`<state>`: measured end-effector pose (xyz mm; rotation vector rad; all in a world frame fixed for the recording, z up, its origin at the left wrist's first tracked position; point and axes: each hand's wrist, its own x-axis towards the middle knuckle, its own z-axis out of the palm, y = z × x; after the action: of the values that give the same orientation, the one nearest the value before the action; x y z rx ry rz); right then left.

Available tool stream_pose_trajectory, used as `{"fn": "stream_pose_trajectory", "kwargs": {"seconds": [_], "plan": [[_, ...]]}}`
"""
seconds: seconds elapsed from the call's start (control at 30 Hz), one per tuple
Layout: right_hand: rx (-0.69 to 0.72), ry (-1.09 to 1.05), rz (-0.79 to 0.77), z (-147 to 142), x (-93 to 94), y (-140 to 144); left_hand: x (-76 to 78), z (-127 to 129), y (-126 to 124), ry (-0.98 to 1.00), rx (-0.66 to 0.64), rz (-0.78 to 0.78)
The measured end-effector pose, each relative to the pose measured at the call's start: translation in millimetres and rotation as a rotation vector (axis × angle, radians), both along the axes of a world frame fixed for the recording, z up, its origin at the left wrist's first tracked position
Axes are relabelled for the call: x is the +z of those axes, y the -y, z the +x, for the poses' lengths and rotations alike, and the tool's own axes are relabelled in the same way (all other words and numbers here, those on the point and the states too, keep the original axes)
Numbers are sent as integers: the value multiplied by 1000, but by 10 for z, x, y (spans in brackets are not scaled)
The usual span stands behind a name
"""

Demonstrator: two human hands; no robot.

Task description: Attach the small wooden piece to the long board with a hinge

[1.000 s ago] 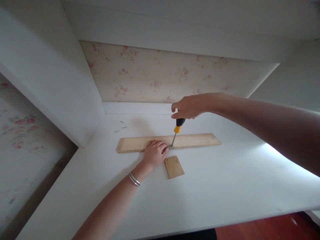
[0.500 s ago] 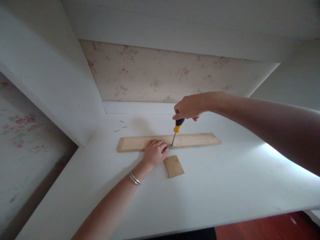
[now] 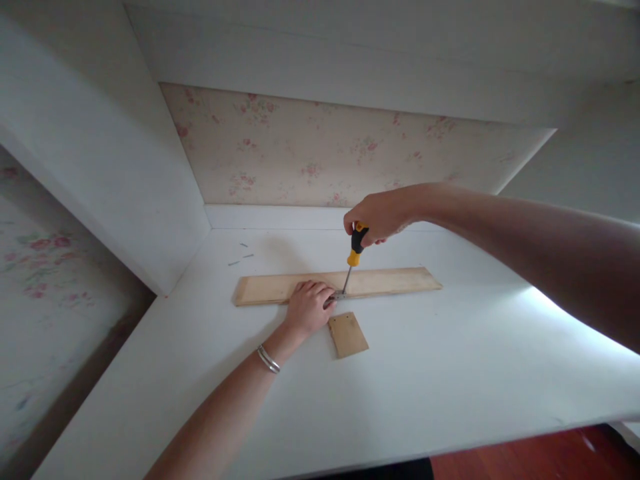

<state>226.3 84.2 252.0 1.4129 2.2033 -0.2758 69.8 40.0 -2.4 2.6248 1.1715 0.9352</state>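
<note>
While my right hand (image 3: 376, 215) grips the screwdriver (image 3: 354, 250) upright, its tip below meets the plank (image 3: 390, 281) beside my left hand (image 3: 309, 307), pressed flat there.

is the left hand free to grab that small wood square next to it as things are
Probably not at once. The small wood square lies bare on the white desk right beside the left hand, nothing between them, but that hand is pressing on the long wood strip by the screwdriver tip.
</note>
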Motion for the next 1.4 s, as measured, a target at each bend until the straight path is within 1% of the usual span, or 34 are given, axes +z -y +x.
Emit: {"fn": "stream_pose_trajectory", "kwargs": {"seconds": [0.07, 0.13, 0.17, 0.27, 0.33, 0.43, 0.73, 0.87, 1.0, 1.13, 1.27, 1.4], "plan": [[-53, 53, 42, -10, 7, -2, -1, -2, 0, 2, 2, -1], [-81, 51, 63, -27, 10, -5, 0, -2, 1, 7, 1, -5], [-66, 30, 51, -32, 8, -7, 2, -2, 2, 9, 0, -7], [39, -16, -4, -13, -10, -31, 11, 1, 5, 12, 0, -13], [78, 6, 20, 16, -26, -59, 18, 2, 7, 13, 7, -16], [73, 28, 57, 44, -43, -100, 24, 1, 5, 11, 19, -22], [29, 38, 42, -5, -8, -106, -21, 9, -15, 44, 39, -15], [60, 40, 90, 16, -48, -111, -13, 9, -7, 68, 57, -29], [110, 48, 167, 40, -96, -77, -6, -8, -10, 71, 26, -21], [109, -11, 154, 81, -115, -29, -17, -22, -23, 90, 7, -30], [167, -113, 176, 149, -151, -7, -24, -15, -40, 109, 7, -33], [197, -164, 199, 200, -197, 33, -31, -3, -53, 129, 15, -39]]}}
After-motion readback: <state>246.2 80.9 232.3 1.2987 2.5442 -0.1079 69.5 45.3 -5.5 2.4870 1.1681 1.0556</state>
